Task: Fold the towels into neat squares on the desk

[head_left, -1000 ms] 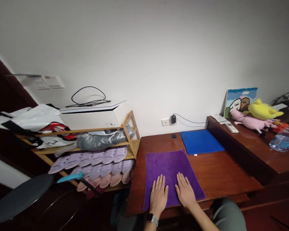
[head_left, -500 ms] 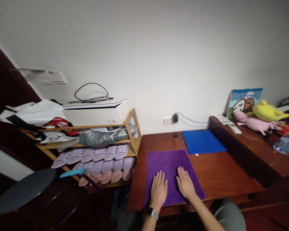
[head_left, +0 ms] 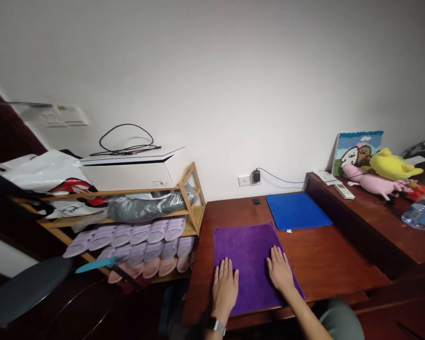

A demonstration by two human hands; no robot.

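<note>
Purple cloth (head_left: 251, 264): flat, near left on desk (head_left: 333, 264)
Left hand (head_left: 225, 289): palm down along its left edge, fingers straight, slightly apart
Right hand (head_left: 280, 274): same, by its right edge
Blue cloth (head_left: 297, 211): far right

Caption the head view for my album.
Left hand and right hand lie flat on a purple cloth spread over a wooden table.
</note>
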